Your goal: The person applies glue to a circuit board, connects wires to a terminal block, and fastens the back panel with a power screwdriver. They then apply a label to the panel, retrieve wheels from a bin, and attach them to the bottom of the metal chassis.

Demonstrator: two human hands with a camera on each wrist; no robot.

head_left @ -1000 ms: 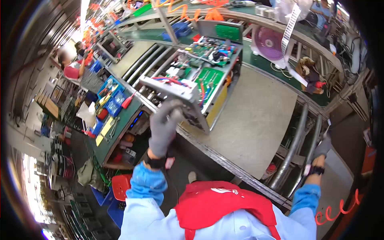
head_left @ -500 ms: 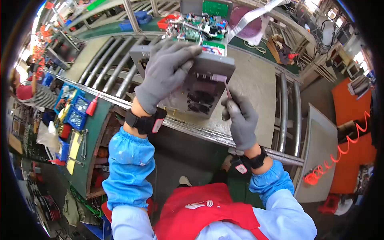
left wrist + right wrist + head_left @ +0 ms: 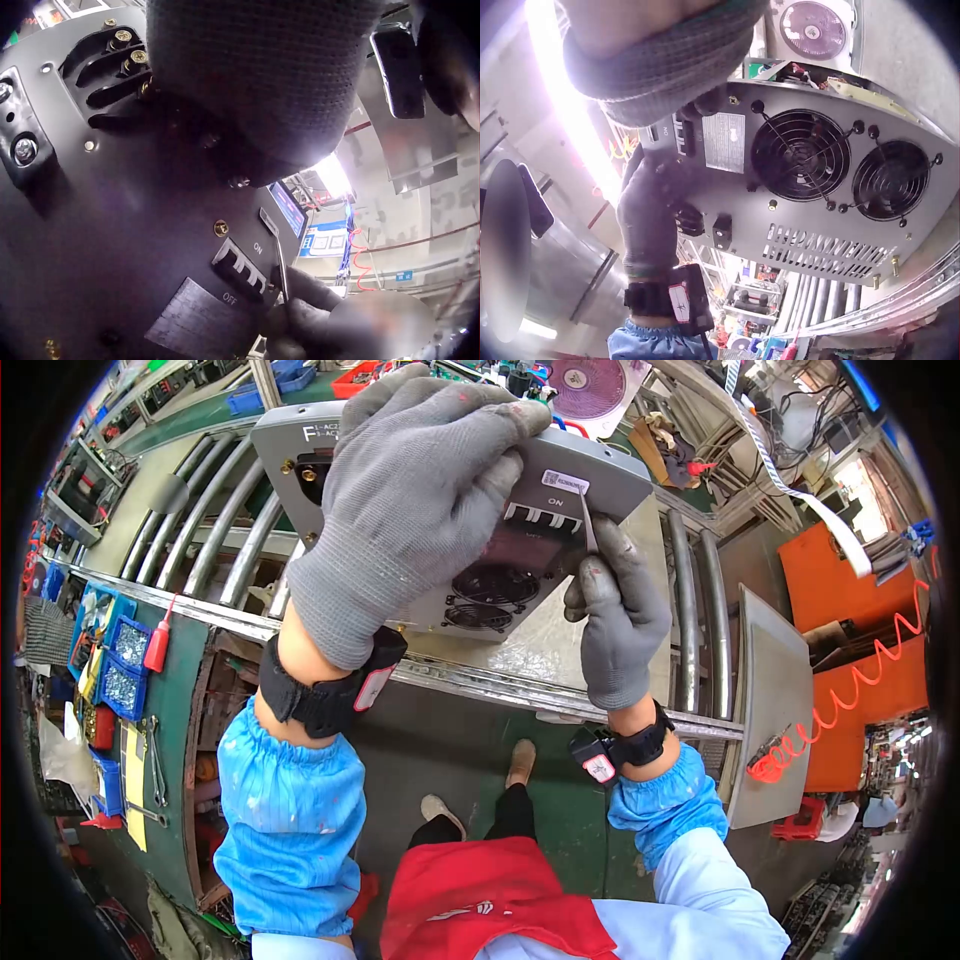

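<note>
A grey metal panel (image 3: 612,475) with ON/OFF breaker switches (image 3: 240,271) and two round fans (image 3: 801,154) forms the near face of an electronics unit. My gloved left hand (image 3: 410,520) grips its top edge, fingers over the rim and thumb on the front. A small white barcode label (image 3: 565,481) sits above the switches. In my gloved right hand (image 3: 620,625), a thin metal tool (image 3: 588,525) is pinched between thumb and fingers. Its tip reaches the label. The left hand hides much of the panel's upper left and most of the circuit boards behind.
Conveyor rollers (image 3: 225,525) run left of the unit, with more rollers (image 3: 712,610) to the right. A green side bench holds blue parts bins (image 3: 125,650), a red bottle (image 3: 157,648) and wrenches (image 3: 155,760). A purple fan (image 3: 590,385) stands behind; a coiled red hose (image 3: 850,705) hangs right.
My left hand has come onto the panel's top edge. From far right, my right hand has moved in with the tool to the label. The view has drawn closer to the panel.
</note>
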